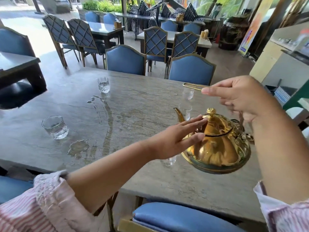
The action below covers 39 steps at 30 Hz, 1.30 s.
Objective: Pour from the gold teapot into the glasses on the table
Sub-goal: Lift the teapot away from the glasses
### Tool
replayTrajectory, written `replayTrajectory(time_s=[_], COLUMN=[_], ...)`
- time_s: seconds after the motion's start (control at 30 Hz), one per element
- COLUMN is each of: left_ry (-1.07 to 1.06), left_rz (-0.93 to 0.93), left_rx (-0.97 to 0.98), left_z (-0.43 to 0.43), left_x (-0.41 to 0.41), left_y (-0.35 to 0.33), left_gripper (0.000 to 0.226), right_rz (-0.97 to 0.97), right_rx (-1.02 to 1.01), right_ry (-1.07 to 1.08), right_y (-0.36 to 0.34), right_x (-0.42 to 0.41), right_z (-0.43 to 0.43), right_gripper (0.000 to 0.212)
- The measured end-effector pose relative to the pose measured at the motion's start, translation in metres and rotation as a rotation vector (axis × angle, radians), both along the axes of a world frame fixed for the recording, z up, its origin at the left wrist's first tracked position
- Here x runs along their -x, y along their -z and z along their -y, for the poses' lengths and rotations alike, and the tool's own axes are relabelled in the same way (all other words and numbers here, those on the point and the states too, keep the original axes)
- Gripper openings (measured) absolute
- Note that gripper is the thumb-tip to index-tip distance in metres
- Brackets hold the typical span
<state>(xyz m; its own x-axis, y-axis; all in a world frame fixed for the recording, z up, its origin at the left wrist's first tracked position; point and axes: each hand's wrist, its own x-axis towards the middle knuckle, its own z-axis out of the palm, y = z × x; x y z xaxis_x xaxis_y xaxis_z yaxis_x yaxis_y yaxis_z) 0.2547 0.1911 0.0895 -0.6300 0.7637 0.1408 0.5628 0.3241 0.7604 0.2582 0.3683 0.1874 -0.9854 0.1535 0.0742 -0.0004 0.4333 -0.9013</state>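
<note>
The gold teapot [217, 148] is at the right of the stone table [133, 101], tilted, with its spout pointing to the far left. My right hand [239, 96] is above it, pinching its thin gold wire handle [192, 86]. My left hand [180, 136] lies flat and open, fingertips pressed against the lid just below the knob. One glass [103, 84] stands at the far middle of the table and another glass [55, 127] at the left. Two small glasses [185, 112] stand behind the spout, and a further glass [168, 161] shows partly under my left hand.
Puddles and streaks of water [78, 148] lie on the table between the glasses. Blue padded chairs [125, 59] stand along the far side, and a blue seat [175, 216] is at the near edge. A dark table [16, 64] stands at the left.
</note>
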Motion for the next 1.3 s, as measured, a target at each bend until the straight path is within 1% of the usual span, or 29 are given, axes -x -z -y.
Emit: replayTrajectory(time_s=[0.2,0.33,0.47,0.6,0.67,0.8,1.03,1.23,1.3], left_ry=[0.006,-0.020,-0.077,-0.138,-0.176,-0.250,-0.300,-0.279,-0.273], left_rz=[-0.043,-0.047,0.008,0.067,0.109,0.133,0.244,0.224,0.192], left_rx=[-0.062,0.024,0.096,0.192,0.222,0.289,0.245,0.295,0.317], left_z=[0.074,0.124,0.157,0.169,0.168,0.165,0.158,0.156,0.157], left_x=[0.053,0.095,0.132,0.171,0.189,0.223,0.264,0.279,0.280], left_y=[-0.013,-0.005,0.018,0.040,0.050,0.075,0.103,0.119,0.125], left_gripper=[0.049,0.049,0.047,0.052,0.052,0.052,0.052,0.053,0.054], right_rz=[0.000,0.013,0.003,-0.011,-0.051,-0.129,-0.210,-0.246,-0.240], right_rx=[0.187,0.331,0.461,0.448,0.444,0.411,0.388,0.360,0.394], right_ry=[0.060,0.126,0.235,0.304,0.324,0.386,0.465,0.442,0.418], right_y=[-0.009,0.013,0.047,0.082,0.097,0.125,0.166,0.193,0.197], right_x=[0.040,0.080,0.123,0.164,0.185,0.224,0.277,0.295,0.298], right_z=[0.064,0.111,0.159,0.194,0.206,0.217,0.218,0.219,0.219], right_gripper=[0.023,0.018,0.012,0.010,0.010,0.007,0.020,0.023,0.025])
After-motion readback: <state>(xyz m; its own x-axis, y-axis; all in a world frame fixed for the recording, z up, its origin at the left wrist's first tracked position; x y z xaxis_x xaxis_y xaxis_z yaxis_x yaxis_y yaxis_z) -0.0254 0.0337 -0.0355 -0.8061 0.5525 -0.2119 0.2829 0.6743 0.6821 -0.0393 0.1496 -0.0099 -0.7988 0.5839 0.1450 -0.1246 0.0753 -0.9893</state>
